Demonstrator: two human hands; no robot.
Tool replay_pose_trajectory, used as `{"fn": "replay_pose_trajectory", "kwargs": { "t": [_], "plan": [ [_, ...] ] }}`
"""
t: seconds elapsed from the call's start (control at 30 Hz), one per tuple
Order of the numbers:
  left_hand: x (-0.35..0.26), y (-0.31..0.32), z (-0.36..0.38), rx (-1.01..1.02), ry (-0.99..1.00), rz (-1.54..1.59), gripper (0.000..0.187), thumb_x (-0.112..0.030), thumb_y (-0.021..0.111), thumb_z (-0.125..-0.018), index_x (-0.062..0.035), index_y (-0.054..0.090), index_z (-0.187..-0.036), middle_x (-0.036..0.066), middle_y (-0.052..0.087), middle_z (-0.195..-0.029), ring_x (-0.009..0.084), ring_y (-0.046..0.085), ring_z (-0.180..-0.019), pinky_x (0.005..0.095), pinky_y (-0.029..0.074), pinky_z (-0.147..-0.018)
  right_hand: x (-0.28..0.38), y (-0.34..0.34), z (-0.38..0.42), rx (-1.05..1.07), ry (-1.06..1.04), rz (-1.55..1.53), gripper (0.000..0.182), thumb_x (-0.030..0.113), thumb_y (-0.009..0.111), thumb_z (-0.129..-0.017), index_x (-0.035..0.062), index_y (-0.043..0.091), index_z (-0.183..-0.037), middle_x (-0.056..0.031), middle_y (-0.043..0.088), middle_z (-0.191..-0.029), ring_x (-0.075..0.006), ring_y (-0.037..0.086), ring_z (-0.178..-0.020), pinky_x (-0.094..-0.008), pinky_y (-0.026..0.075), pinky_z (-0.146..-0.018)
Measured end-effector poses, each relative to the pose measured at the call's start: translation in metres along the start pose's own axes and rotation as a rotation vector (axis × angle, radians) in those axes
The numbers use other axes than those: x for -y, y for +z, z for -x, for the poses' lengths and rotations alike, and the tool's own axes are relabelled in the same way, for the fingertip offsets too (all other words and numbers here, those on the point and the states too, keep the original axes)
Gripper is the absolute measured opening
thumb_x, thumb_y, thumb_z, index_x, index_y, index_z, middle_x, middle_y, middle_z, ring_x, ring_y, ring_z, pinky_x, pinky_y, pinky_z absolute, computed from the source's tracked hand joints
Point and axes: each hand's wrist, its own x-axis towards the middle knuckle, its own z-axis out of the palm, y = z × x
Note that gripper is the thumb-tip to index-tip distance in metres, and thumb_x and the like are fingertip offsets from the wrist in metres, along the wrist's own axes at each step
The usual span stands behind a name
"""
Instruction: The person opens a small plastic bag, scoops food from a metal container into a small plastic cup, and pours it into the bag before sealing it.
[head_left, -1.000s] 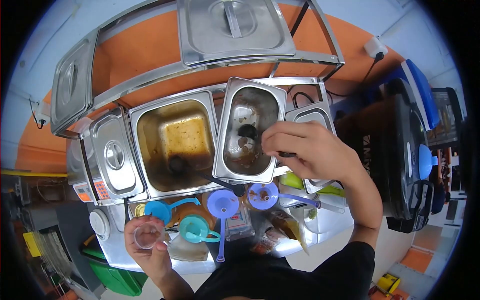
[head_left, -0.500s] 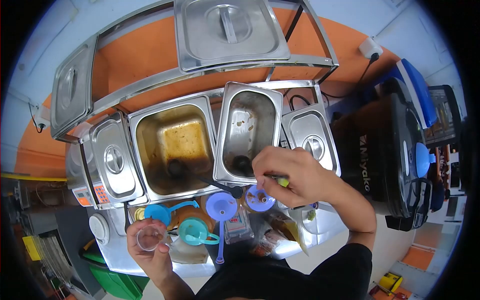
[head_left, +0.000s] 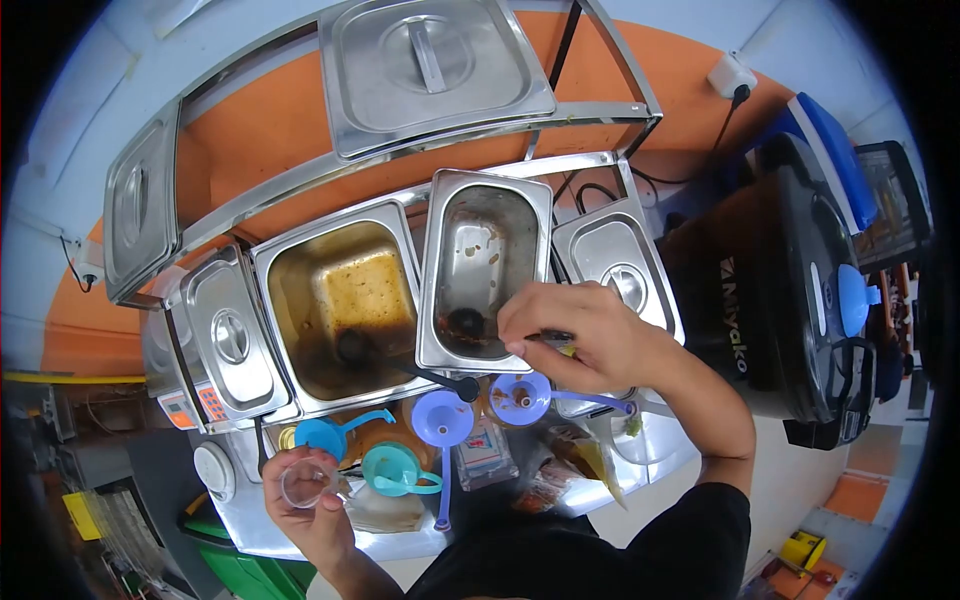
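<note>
My left hand (head_left: 312, 510) is closed around a small clear plastic cup (head_left: 308, 484), its round mouth facing up; I see nothing inside it. Over the front right corner of the narrow steel pan (head_left: 428, 290), my right hand (head_left: 590, 335) has its fingers closed on the dark handle of a black ladle (head_left: 466, 322). The ladle's bowl rests low in that pan, among some brown residue, and part of the handle is hidden by my fingers. A purple funnel-like cup with a long handle (head_left: 519, 398) lies just below my right hand.
Left of the narrow pan is a wider pan (head_left: 355, 290) with brownish liquid and another black ladle. In front lie a second purple funnel (head_left: 443, 418), a teal one (head_left: 390, 468), a blue one (head_left: 320, 437) and plastic packets (head_left: 572, 465). A black Miyako appliance (head_left: 760, 300) stands right.
The whole view has shifted slightly. My right hand has turned a little, showing more of the dark handle and the purple funnel's long handle. My left hand still holds the cup.
</note>
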Motion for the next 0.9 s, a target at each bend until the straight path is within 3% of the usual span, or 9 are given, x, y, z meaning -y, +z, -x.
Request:
{"fn": "replay_pose_trajectory", "kwargs": {
  "t": [0.23,0.3,0.43,0.67,0.9],
  "plan": [
    [-0.005,0.007,0.002,0.024,-0.006,0.021,0.067,-0.026,0.089,-0.068,-0.0005,0.051,-0.117,0.010,0.064,-0.098,0.0158,0.062,-0.090,0.0258,0.048,-0.080,-0.001,0.007,0.002,-0.240,-0.002,-0.161,0.006,-0.002,0.060,-0.086,0.0006,0.056,-0.091,-0.0135,0.061,-0.089,-0.0214,0.066,-0.078,-0.0305,0.053,-0.066],
    [-0.006,0.008,0.002,0.025,-0.001,0.020,0.067,-0.026,0.089,-0.067,-0.0004,0.052,-0.117,0.010,0.064,-0.098,0.0158,0.062,-0.090,0.0256,0.048,-0.079,-0.004,0.014,0.000,-0.523,0.125,-0.569,0.002,-0.001,0.055,-0.091,-0.0011,0.054,-0.093,-0.0102,0.059,-0.091,-0.0184,0.068,-0.072,-0.0275,0.055,-0.063],
    [-0.005,0.002,0.003,0.045,-0.032,0.003,0.068,-0.026,0.090,-0.066,-0.0004,0.052,-0.116,0.009,0.065,-0.097,0.0161,0.063,-0.090,0.0256,0.048,-0.078,-0.008,0.010,-0.001,-0.649,0.199,-0.747,0.004,0.000,0.053,-0.093,-0.0010,0.050,-0.095,-0.0113,0.058,-0.092,-0.0234,0.069,-0.074,-0.0297,0.058,-0.063],
    [-0.008,0.007,0.001,0.094,-0.040,-0.039,0.068,-0.025,0.090,-0.064,-0.0009,0.054,-0.115,0.010,0.065,-0.097,0.0172,0.063,-0.090,0.0263,0.049,-0.079,-0.021,0.004,0.009,-0.809,0.290,-0.865,0.003,0.004,0.051,-0.093,0.0021,0.050,-0.095,-0.0121,0.057,-0.095,-0.0255,0.068,-0.073,-0.0341,0.057,-0.065],
    [-0.025,0.035,-0.023,0.266,-0.055,-0.065,0.061,-0.009,0.086,-0.068,-0.0009,0.053,-0.118,0.010,0.065,-0.101,0.0161,0.063,-0.092,0.0278,0.049,-0.083,-0.021,0.002,0.017,-0.908,0.304,-0.956,0.003,0.004,0.052,-0.094,0.0018,0.050,-0.096,-0.0120,0.058,-0.092,-0.0256,0.068,-0.078,-0.0327,0.057,-0.069]
  ]
}}
